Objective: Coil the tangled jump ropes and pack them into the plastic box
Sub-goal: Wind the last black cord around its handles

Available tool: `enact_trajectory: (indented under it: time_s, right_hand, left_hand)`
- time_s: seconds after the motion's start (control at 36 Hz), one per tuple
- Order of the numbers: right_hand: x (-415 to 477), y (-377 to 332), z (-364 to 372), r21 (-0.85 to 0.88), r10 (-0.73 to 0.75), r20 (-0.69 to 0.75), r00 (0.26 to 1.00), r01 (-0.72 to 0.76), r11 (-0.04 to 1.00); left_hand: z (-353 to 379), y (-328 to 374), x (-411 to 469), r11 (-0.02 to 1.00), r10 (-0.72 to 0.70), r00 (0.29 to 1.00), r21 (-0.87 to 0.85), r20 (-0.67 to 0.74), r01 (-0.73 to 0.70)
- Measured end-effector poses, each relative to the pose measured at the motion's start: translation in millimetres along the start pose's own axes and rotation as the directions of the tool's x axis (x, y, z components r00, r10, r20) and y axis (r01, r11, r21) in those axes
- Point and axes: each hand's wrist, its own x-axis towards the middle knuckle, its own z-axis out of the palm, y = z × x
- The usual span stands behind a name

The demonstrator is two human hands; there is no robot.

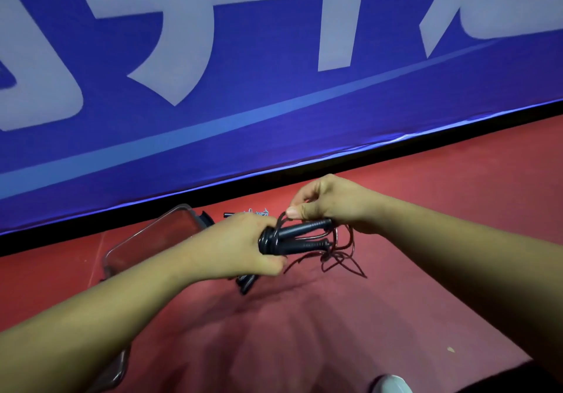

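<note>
Black-handled jump rope [300, 235], thin tangled cord

Black-handled jump rope [300, 235] held off the red floor [426, 210], two handles side by side, thin dark-red cord wrapped round one end — the rest dangling in loose tangled loops, clear plastic box [143, 243] on the floor just left, pale second rope [257, 211] beyond.

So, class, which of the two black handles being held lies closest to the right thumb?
The upper handle: the right hand pinches the cord just above it. The lower handle lies below, and the left hand grips both.
</note>
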Motion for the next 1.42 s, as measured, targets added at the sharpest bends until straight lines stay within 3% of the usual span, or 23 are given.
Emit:
enact_trajectory:
  time_s: [0.11, 0.19, 0.28, 0.39, 0.53, 0.78, 0.92, 1.0, 1.19, 1.28, 1.42]
  right_hand:
    - [-3.1, 6.0, 3.4, 0.183, 0.109, 0.124, 0.986, -0.131, 0.974]
    - [-2.9, 2.4, 12.6, 0.281, 0.086, 0.158, 0.984, -0.128, 0.951]
    - [1.2, -3.9, 24.6, 0.257, 0.057, 0.164, 0.985, -0.099, 0.961]
    - [0.5, 0.5, 39.7, 0.216, 0.143, 0.209, 0.967, -0.188, 0.958]
    - [2.7, -4.7, 51.2, 0.303, 0.233, 0.143, 0.962, -0.267, 0.915]
    - [0.1, -26.4, 66.7, -0.046, 0.095, 0.175, 0.98, -0.088, 0.995]
    - [0.0, -45.0, 68.1, -0.414, -0.071, 0.153, 0.986, 0.129, 0.901]
    - [1.3, -49.9, 64.4, -0.527, -0.141, 0.116, 0.983, 0.181, 0.83]
    - [3.7, -37.8, 41.3, -0.598, -0.281, -0.038, 0.959, 0.203, 0.775]
    - [4.7, -32.4, 31.9, -0.592, -0.3, -0.071, 0.951, 0.202, 0.78]
    - [2.9, -26.5, 21.7, -0.444, -0.266, -0.14, 0.954, 0.18, 0.878]
  left_hand:
    - [-10.1, 5.3, -2.5, 0.983, -0.026, 0.992, -0.185, -0.12, 0.003]
    - [-15.3, 3.4, 1.4, 0.944, -0.092, 0.971, -0.33, -0.223, 0.014]
    - [-21.7, -2.4, 4.7, 0.923, -0.171, 0.932, -0.384, -0.319, 0.038]
    - [-37.2, -12.4, 2.5, 0.947, -0.134, 0.909, -0.32, -0.395, 0.0]
    - [-46.8, -36.6, 0.1, 0.985, -0.171, 0.872, -0.091, -0.458, 0.146]
    - [-50.1, -73.9, -3.3, 0.934, -0.198, 0.822, 0.152, -0.534, 0.323]
    - [-45.1, -79.5, -4.2, 0.883, -0.225, 0.872, 0.288, -0.435, 0.371]
    - [-35.9, -74.7, -3.8, 0.875, -0.207, 0.917, 0.355, -0.341, 0.33]
    - [-17.0, -47.9, -7.3, 0.916, -0.065, 0.997, 0.393, -0.042, 0.076]
    - [-11.7, -31.1, -10.1, 0.93, -0.017, 1.0, 0.366, -0.009, 0.02]
    - [-10.3, -12.9, -16.2, 0.995, 0.003, 0.999, 0.105, -0.051, 0.003]
